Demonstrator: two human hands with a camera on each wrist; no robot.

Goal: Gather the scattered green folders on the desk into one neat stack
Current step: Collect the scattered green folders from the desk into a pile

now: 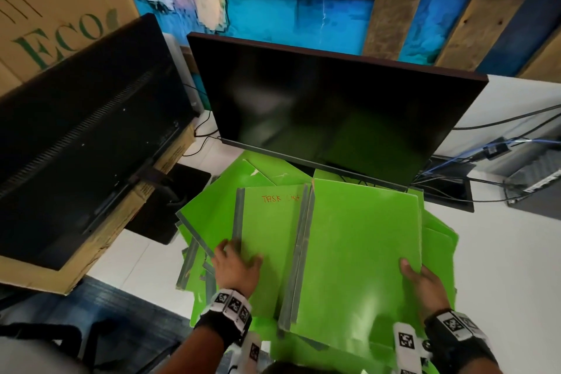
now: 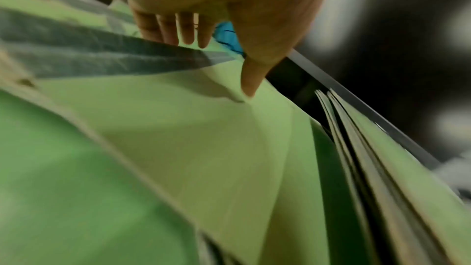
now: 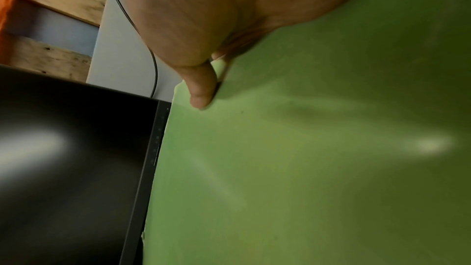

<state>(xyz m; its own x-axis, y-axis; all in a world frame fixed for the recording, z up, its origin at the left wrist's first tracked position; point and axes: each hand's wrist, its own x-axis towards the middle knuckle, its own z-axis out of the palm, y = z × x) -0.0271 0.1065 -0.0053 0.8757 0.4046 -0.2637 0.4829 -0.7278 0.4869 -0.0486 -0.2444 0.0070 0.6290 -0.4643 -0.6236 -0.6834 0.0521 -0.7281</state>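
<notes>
Several green folders (image 1: 267, 179) with grey spines lie in a loose heap on the white desk (image 1: 504, 255), in front of a monitor. On top to the left is a folder (image 1: 270, 240) marked "TASK LIST". My left hand (image 1: 235, 264) holds its left spine edge, with the thumb (image 2: 251, 80) on the cover (image 2: 191, 138) and the fingers reaching over the spine. To the right a plain green folder (image 1: 361, 252) overlaps it. My right hand (image 1: 423, 281) grips that folder's right edge, thumb (image 3: 201, 92) on the cover (image 3: 305, 158), fingers hidden beneath.
A black monitor (image 1: 318, 106) stands just behind the heap, its lower edge over the far folders. To the left another dark screen (image 1: 79, 143) lies in a cardboard box. Cables (image 1: 491, 158) and a dark device sit at the right. Bare desk shows right of the folders.
</notes>
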